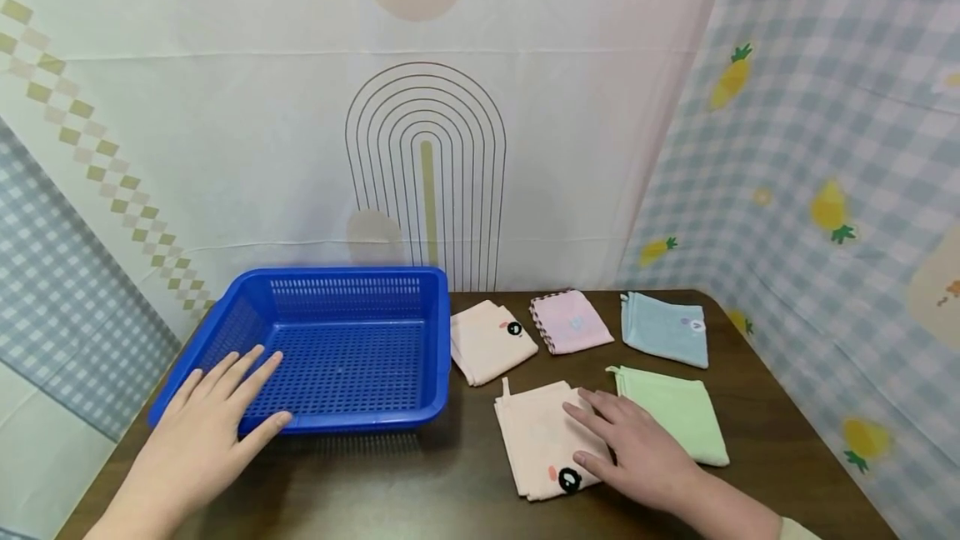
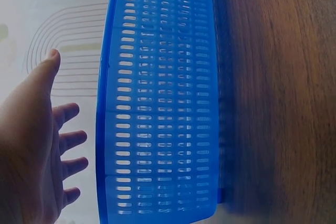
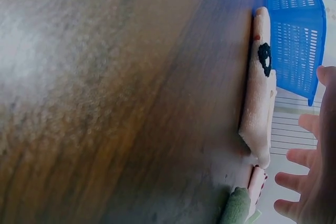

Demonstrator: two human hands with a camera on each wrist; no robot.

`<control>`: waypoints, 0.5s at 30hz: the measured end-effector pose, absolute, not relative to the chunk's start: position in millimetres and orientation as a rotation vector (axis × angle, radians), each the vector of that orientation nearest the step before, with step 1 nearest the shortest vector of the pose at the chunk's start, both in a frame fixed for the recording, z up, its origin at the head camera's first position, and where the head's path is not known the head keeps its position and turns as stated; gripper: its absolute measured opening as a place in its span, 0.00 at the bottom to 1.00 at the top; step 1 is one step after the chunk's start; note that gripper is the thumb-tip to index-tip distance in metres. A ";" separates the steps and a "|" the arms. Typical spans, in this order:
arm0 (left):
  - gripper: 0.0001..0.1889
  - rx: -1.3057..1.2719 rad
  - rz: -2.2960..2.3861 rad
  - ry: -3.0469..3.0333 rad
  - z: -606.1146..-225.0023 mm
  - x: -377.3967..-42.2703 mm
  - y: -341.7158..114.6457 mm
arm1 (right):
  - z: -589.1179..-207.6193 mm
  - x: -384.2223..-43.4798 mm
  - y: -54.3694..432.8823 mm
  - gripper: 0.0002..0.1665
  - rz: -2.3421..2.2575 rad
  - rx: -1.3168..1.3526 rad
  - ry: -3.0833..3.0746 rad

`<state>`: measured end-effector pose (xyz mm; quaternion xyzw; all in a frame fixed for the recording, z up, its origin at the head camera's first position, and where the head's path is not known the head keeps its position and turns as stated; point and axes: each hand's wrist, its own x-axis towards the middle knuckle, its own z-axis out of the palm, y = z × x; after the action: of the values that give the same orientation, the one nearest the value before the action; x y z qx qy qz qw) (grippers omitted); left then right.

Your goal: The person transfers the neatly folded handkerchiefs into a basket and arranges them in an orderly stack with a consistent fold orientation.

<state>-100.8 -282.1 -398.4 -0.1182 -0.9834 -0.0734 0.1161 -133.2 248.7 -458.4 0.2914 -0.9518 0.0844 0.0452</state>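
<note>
My left hand [image 1: 198, 432], fingers spread and holding nothing, is over the near left corner of a blue plastic basket [image 1: 367, 419]. In the left wrist view its fingers stand beyond the rim of the slotted basket wall [image 2: 163, 103]. My right hand [image 1: 630, 448], fingers loosely extended, hovers above the right part of a folded cream towel [image 1: 536, 432] with a black eye patch. The right wrist view shows a gap between that hand [image 3: 310, 166] and the towel [image 3: 257, 93]. A folded green towel [image 1: 675, 411] lies just right of it, partly behind the hand.
Behind these lie another folded cream towel [image 1: 491, 340] beside the basket, a pink towel [image 1: 573, 322] with a checked edge, and a light blue towel [image 1: 663, 330]. The brown wooden table [image 1: 352, 490] meets patterned cloth hangings [image 1: 570, 148] at the back and sides.
</note>
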 end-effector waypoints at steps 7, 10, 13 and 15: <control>0.40 -0.334 -0.222 -2.848 -402.1 -101.4 -289.1 | -459.9 -133.9 248.6 0.36 0.253 0.893 -2.896; 0.40 -0.327 -0.234 -2.845 -402.8 -101.9 -292.0 | -461.1 -134.8 248.8 0.36 0.245 0.894 -2.877; 0.40 -0.316 -0.233 -2.855 -402.9 -102.5 -295.0 | -462.3 -135.1 248.7 0.36 0.241 0.898 -2.864; 0.40 -0.308 -0.234 -2.866 -402.0 -102.8 -296.6 | -462.9 -135.0 248.5 0.36 0.238 0.898 -2.861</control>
<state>-102.8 -296.6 -402.0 -0.1056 -0.9833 -0.0802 0.1245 -135.0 248.5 -462.9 0.2977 -0.9490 0.0789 0.0667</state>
